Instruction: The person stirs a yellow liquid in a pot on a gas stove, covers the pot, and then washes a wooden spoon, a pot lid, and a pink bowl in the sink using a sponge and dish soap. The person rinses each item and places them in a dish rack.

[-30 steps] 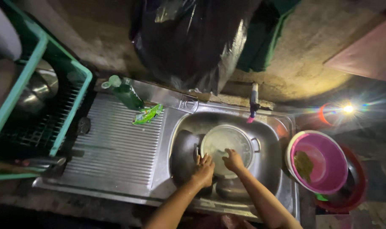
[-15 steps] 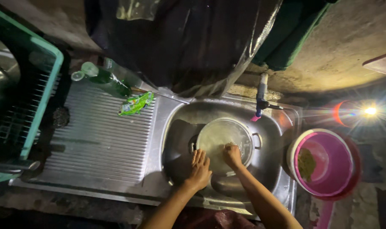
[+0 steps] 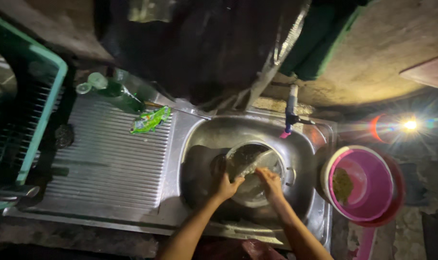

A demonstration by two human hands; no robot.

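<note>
Nearest the camera, both forearms reach into the steel sink (image 3: 207,144). The left hand (image 3: 224,185) grips the near rim of a round metal pot (image 3: 257,190) standing in the basin, and the right hand (image 3: 271,182) presses down inside it, fingers curled, though what it holds cannot be told. A glass lid (image 3: 250,161) leans tilted over the pot. Left lies the ribbed draining board (image 3: 103,163) with a green sachet (image 3: 150,120) and a green bottle (image 3: 120,94); right stands a pink bucket (image 3: 365,185). Behind the basin is the tap (image 3: 291,110).
</note>
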